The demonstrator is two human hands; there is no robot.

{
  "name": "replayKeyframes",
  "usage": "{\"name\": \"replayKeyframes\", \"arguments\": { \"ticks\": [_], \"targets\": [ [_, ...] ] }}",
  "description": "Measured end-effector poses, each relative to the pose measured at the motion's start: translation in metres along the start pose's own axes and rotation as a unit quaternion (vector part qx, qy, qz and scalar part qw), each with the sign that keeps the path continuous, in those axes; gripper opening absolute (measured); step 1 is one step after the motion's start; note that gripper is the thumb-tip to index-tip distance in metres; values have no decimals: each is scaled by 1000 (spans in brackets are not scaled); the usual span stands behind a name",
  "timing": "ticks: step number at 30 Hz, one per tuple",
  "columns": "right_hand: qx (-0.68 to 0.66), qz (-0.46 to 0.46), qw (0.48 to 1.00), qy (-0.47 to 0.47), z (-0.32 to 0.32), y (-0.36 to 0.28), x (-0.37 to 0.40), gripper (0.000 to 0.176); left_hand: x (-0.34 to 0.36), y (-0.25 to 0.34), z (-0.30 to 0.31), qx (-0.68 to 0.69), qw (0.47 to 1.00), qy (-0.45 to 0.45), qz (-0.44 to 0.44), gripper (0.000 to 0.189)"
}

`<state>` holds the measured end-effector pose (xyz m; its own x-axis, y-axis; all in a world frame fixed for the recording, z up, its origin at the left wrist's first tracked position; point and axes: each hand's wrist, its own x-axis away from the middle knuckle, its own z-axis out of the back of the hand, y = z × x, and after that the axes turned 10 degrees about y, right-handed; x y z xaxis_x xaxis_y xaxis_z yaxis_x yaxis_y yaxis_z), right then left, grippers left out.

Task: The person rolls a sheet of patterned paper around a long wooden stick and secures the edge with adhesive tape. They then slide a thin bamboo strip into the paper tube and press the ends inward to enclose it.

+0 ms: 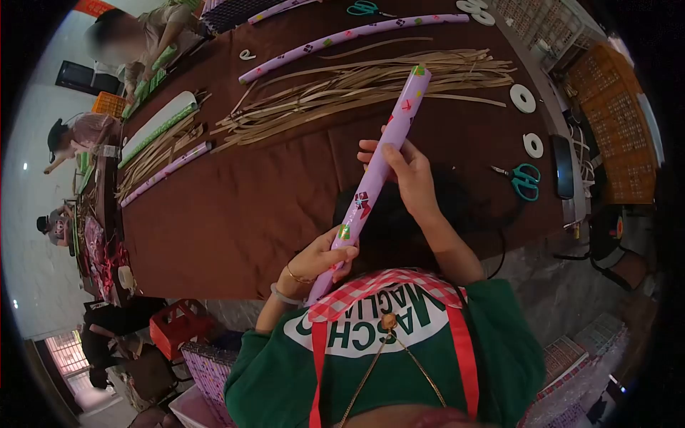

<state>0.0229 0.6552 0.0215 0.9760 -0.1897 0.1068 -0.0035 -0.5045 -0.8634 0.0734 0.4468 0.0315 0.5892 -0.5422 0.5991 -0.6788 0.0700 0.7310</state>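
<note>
A purple patterned roll [367, 189], looking like wrapping paper, is tilted in front of my chest, its far end up and to the right. My left hand [321, 258], with bracelets at the wrist, is wrapped round the lower part of it. Higher up, my right hand [408, 171] grips the same roll with its thumb on top; some fingers are hidden behind it. Past the roll's far end lies a bundle of thin brown strips [307, 100] on the brown tablecloth [235, 214].
Teal-handled scissors [526, 182], white tape rolls [523, 98] and a black phone [563, 167] lie along the right. Another purple roll [357, 41] crosses the far side. A green roll [160, 132] rests left. Co-workers [146, 43] stand beyond the left edge.
</note>
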Motion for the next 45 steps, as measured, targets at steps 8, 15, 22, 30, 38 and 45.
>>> {"name": "replayKeyframes", "arguments": {
  "ticks": [8,15,22,30,38,45],
  "targets": [
    [-60,-156,980,-108,-4,26,27,48,-7,3,3,61,998,11,-5,22],
    [-70,-171,976,-114,-1,23,29,47,-6,2,4,63,998,4,10,23],
    [-17,-61,992,-111,-6,19,32,40,-5,9,-3,29,999,21,-8,25],
    [-35,-87,993,-73,24,18,32,50,-3,15,-6,33,999,8,-10,26],
    [123,-66,980,-142,1,9,41,37,-8,16,-12,31,999,12,-15,30],
    [11,-94,978,-186,1,13,45,42,-11,18,-11,46,999,17,-22,30]
  ]
}}
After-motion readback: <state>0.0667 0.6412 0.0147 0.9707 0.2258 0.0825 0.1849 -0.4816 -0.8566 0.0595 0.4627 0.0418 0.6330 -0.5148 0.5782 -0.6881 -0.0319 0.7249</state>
